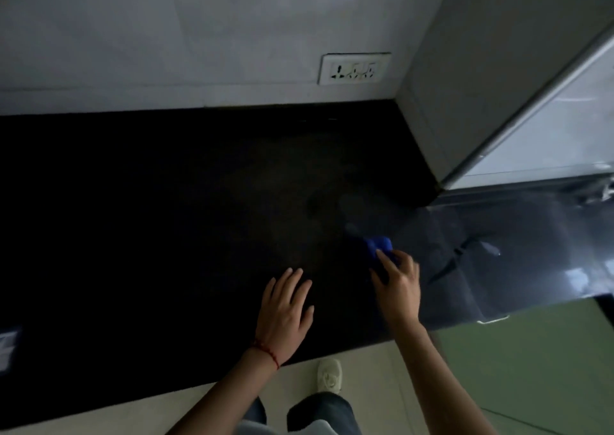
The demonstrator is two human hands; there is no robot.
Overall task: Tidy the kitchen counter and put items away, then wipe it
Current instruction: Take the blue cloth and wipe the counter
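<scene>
Head view: my right hand [397, 287] pinches the blue cloth [378, 246] on the dark counter [133, 218] at 2 o'clock, likely mid-wipe; my left hand [285, 315] lies flat with fingers spread, probably bracing. Wall edge at 12, cabinet corner [432, 129] at 1, open room toward 9.

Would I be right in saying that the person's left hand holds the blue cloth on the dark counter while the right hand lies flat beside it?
Not quite: the hands are swapped. In the head view the right hand holds the blue cloth on the dark counter, while the left hand lies flat beside it.
</scene>
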